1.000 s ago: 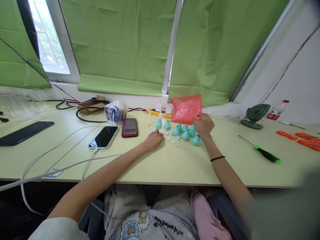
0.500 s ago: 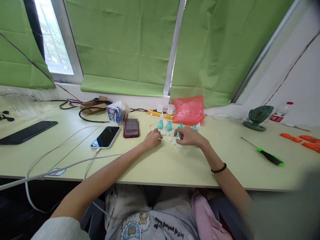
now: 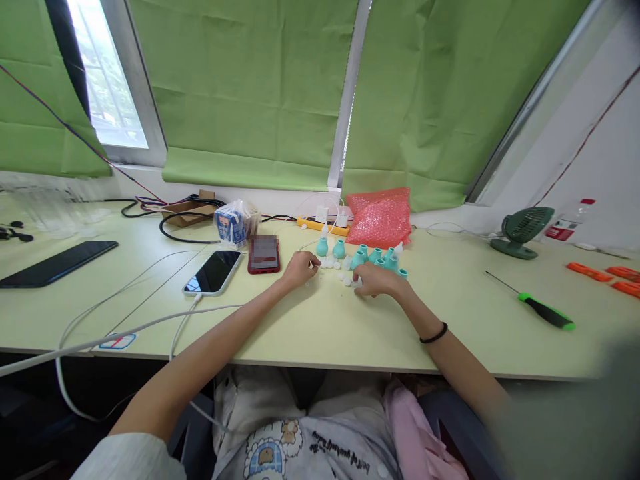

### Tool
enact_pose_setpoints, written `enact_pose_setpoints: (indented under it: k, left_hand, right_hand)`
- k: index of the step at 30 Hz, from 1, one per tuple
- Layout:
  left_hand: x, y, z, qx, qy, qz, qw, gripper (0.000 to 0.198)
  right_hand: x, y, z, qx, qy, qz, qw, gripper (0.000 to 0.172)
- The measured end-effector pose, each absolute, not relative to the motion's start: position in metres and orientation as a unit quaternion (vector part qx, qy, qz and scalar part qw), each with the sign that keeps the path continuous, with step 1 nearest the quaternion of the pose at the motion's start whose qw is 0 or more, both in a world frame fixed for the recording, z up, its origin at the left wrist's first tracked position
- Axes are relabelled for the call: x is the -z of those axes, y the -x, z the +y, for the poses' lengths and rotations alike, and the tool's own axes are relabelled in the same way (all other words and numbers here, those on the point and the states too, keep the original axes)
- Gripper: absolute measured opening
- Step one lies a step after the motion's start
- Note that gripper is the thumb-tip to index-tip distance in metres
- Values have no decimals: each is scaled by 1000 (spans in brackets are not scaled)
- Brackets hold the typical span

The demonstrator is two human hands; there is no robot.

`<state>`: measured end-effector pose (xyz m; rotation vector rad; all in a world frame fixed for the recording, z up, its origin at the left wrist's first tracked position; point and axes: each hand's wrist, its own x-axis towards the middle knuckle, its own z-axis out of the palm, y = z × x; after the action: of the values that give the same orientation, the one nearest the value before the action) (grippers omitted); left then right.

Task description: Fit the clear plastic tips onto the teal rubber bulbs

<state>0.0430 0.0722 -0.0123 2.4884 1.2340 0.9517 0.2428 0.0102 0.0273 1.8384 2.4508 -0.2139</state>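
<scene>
My left hand (image 3: 299, 270) rests on the table with its fingers curled together at the left end of a scatter of small white plastic pieces (image 3: 346, 280). Whatever its fingertips hold is hidden. My right hand (image 3: 375, 280) reaches down to the right of the scatter, thumb and fingers closed around a small white piece (image 3: 357, 283). Just behind it stand several small teal bulb-shaped bottles (image 3: 358, 259) with open necks. To the left are a teal bottle with a white tip (image 3: 323, 247) and another open bottle (image 3: 339, 249).
A red bubble-wrap pouch (image 3: 379, 219) and a yellow power strip (image 3: 306, 222) lie at the back. Left are a charging phone (image 3: 213, 272), a dark red device (image 3: 264, 255) and cables. A screwdriver (image 3: 545, 311), green fan (image 3: 523, 230) and orange tools (image 3: 589, 272) are right.
My right hand has lowered onto the white pieces and its fingers have closed, uncovering more teal bottles behind it. My left hand has drawn slightly left, away from the pieces.
</scene>
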Motion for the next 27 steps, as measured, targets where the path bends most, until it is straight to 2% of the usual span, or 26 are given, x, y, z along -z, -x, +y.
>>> enact_pose_setpoints:
  k: [3, 6, 8, 11, 12, 15, 20, 27]
  left_hand:
    - [11, -43, 70, -347, -831, 412, 139, 9]
    - [10, -44, 69, -383, -809, 408, 180, 15]
    - [10, -45, 70, -404, -792, 405, 214, 19]
    - [10, -46, 71, -421, -764, 399, 283, 18]
    - [10, -46, 71, -421, -754, 396, 311, 17]
    - [8, -45, 71, -415, -724, 378, 401, 19]
    - [4, -40, 69, -404, -682, 333, 512, 33]
    - [7, -40, 71, -398, -651, 310, 567, 41]
  right_hand:
    - [-25, -245, 11, 63, -608, 791, 17, 37]
    - [-25, -247, 13, 57, -606, 793, -20, 42]
    - [-26, -247, 13, 58, -597, 798, -61, 35]
    - [-31, -242, 12, 79, -575, 802, -139, 10]
    - [-32, -240, 12, 93, -566, 802, -166, 8]
    - [-32, -233, 12, 164, -538, 792, -237, 17]
    - [-18, -224, 18, 298, -503, 743, -326, 33]
    - [1, -217, 26, 413, -474, 684, -369, 37]
